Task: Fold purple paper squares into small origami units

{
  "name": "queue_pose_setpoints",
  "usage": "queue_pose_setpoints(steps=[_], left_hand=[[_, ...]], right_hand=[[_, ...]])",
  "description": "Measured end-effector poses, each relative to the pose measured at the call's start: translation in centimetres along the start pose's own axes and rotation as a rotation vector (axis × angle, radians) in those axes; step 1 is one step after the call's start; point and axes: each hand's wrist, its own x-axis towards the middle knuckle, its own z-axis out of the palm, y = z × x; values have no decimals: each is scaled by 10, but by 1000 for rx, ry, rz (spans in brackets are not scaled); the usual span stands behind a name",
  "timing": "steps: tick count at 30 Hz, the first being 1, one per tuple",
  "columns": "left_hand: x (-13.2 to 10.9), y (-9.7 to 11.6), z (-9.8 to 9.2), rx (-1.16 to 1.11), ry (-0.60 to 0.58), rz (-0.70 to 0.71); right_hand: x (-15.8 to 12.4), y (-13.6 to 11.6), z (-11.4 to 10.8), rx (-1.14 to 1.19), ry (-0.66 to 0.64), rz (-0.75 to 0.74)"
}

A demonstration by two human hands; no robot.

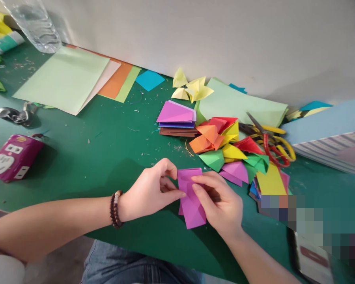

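While the purple paper [192,213] lies flat on the green worktop [106,157] close to its near edge, I have it caught between my two hands: my left hand [149,191] is at its 9 o'clock and my right hand [225,203] at its 3 o'clock. The sheet is a folded strip, upright and leaning a little, with its lower end poking out past my fingers toward 6 o'clock.

My left hand is mostly closed. Thumb and forefinger curl in to nip the top left corner, and one fingertip touches the left edge lower down. A bead bracelet [116,209] sits on that wrist. My right hand is bent over the sheet's right side, fingers half curled and resting on the paper, with the forefinger pressed down near the middle. That hand covers the right edge, so I cannot tell what lies under the palm.

From the sheet, a heap of folded paper shapes [225,146] sits near at 1 o'clock, with scissors [272,142] just beyond it. A stack of paper squares [176,118] lies at 12 o'clock, well apart. A purple socket strip [13,156] is far off at 9 o'clock.
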Motion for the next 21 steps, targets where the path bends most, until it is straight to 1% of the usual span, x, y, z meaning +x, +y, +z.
queue_pose_setpoints(steps=[9, 15, 18, 21], left_hand=[[-1, -2, 0, -7, -20, 25], [-1, -2, 0, 25, 2, 38], [-1, -3, 1, 14, 3, 58], [-2, -3, 1, 19, -2, 86]], right_hand=[[0, 1, 1, 7, -1, -6], [-2, 2, 1, 18, -3, -2], [-3, 2, 0, 19, -11, 13], [-3, 1, 0, 12, -20, -4]])
